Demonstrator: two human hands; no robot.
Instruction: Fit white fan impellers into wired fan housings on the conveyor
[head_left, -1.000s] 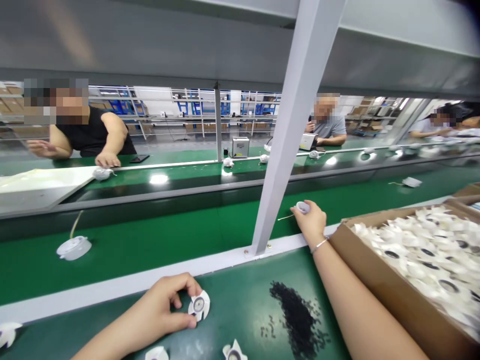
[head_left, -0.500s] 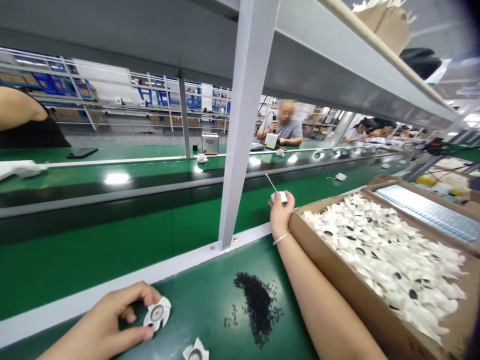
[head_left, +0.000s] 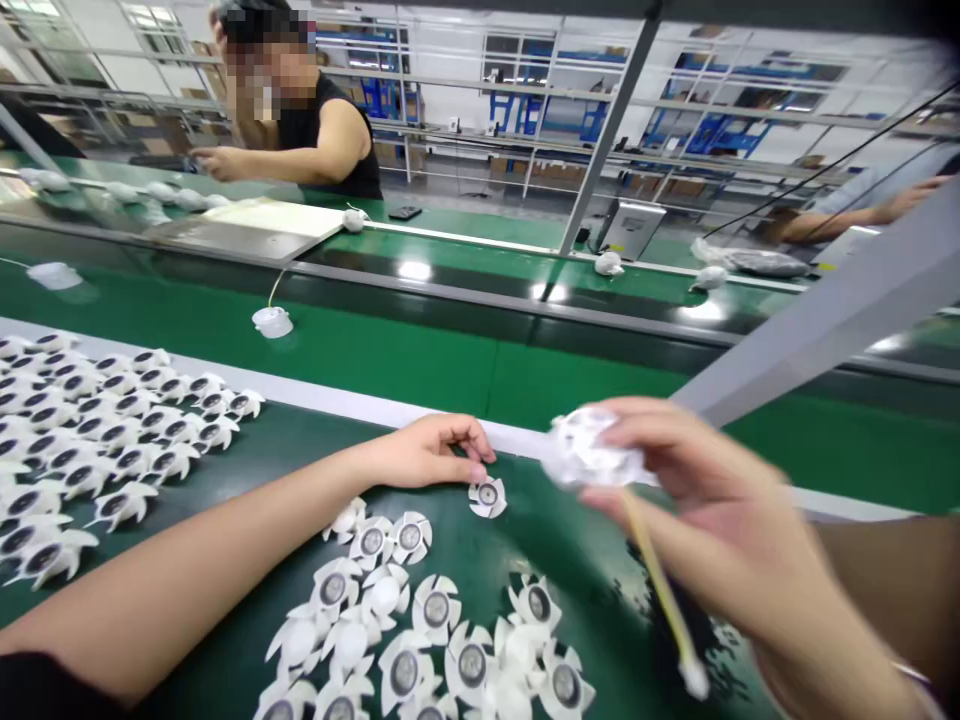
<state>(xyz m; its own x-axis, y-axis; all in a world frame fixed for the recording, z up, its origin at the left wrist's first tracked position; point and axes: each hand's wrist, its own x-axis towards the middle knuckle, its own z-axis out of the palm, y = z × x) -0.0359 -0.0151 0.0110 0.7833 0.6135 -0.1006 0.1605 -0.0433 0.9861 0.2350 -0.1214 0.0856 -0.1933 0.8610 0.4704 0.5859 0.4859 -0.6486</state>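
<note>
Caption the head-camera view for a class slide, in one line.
The right hand holds a white round part; the left hand rests by a white vaned disc.

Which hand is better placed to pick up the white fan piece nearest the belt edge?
Probably the left: the left hand is empty, with its fingertips just beside the white fan piece, while the right hand is holding a white round part.

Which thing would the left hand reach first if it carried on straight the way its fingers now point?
Probably the white round part held in the right hand, though depth is unclear and that part may sit above the line of the left hand. The white vaned disc lies just below the fingertips, off that line.
</note>
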